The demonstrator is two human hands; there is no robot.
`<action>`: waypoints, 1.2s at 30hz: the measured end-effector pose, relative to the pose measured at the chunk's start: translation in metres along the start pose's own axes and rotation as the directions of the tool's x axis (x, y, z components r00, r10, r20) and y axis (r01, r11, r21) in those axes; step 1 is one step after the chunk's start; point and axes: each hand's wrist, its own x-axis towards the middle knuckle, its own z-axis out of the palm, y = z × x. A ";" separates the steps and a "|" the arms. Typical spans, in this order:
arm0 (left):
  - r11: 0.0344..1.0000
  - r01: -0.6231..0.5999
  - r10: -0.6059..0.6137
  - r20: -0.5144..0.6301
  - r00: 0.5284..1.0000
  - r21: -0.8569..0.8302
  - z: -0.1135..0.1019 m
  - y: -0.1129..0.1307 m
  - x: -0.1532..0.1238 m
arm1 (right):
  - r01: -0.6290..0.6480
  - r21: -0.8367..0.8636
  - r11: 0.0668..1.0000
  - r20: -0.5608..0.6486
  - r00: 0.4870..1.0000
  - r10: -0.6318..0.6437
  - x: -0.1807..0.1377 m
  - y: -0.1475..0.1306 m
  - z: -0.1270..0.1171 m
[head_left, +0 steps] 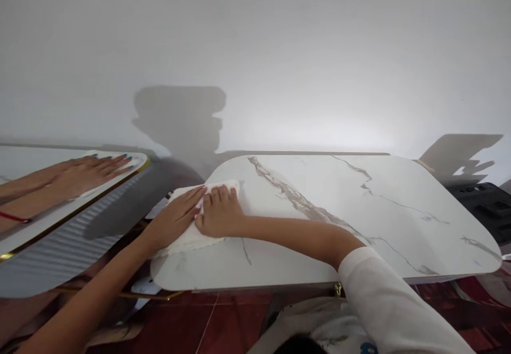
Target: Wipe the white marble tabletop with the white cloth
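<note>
A white cloth [207, 239] lies on the left end of a white marble-patterned tabletop [295, 258] with rounded corners. My left hand [175, 218] rests nearly flat on the cloth's left part, fingers stretched out. Beside it, my right hand [219, 213] presses down on the cloth with slightly bent fingers, its thumb close to the left fingertips. The palms hide part of the cloth. Brown and grey veins run across the tabletop to the right of both hands.
At the left, another person's hands [93, 175] lie on a second white tabletop [11, 242] with a gold edge and ribbed side. A pale wall [303, 66] rises behind, carrying shadows. A black object [481, 205] stands at the right. Red tiled floor [235, 322] shows below.
</note>
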 end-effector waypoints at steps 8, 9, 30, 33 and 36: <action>0.993 0.086 -0.081 -0.058 0.995 0.086 -0.017 0.082 -0.077 | 0.148 0.059 0.987 0.002 0.989 -0.149 -0.086 -0.019 -0.028; 0.992 0.085 -0.080 -0.053 0.995 0.091 -0.014 0.091 -0.077 | 0.159 0.056 0.986 0.005 0.987 -0.159 -0.092 -0.014 -0.031; 0.983 0.094 -0.085 0.060 0.995 -0.155 0.060 0.029 0.166 | -0.072 0.032 0.997 -0.071 0.995 0.074 0.058 0.155 0.003; 0.978 0.126 -0.118 0.060 0.991 -0.166 0.066 0.028 0.191 | -0.086 0.023 0.996 -0.033 0.996 0.086 0.073 0.177 0.003; 0.980 0.111 -0.101 0.065 0.993 -0.163 0.071 0.036 0.215 | -0.111 0.013 0.994 -0.016 0.994 0.111 0.078 0.196 -0.001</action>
